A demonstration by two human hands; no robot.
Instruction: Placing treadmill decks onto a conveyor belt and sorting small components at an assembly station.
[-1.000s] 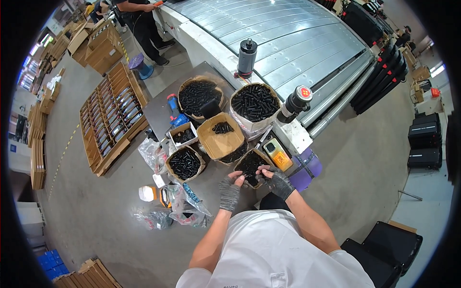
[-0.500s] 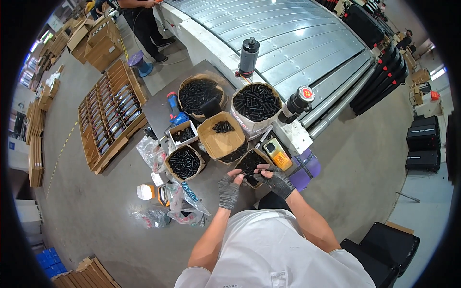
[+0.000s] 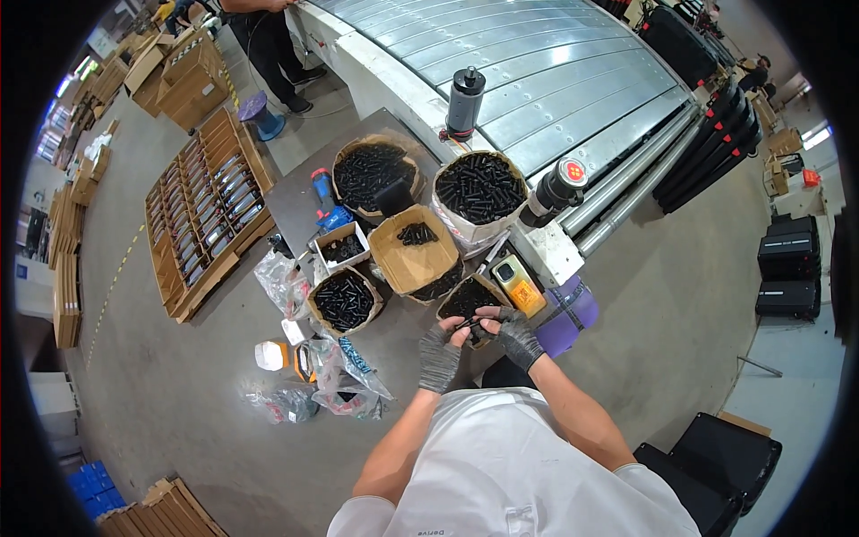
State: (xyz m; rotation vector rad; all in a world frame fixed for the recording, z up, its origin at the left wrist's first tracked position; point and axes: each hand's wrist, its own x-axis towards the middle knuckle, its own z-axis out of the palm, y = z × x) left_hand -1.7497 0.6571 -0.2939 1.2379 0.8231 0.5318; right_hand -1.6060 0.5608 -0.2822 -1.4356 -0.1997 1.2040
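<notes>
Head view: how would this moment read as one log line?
left hand: gloved, on small black part | right hand: gloved, same part | below: box of black parts

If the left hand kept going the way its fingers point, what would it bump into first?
Most likely the small black part pinched between the left hand and right hand, then the open box of black parts just beyond; depth is hard to judge.

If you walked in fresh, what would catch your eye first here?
Probably the cluster of open boxes and sacks brimming with small black parts at the centre. Just below, the gloved left hand and right hand meet over the nearest box, beside the long grey ribbed panel.
</notes>
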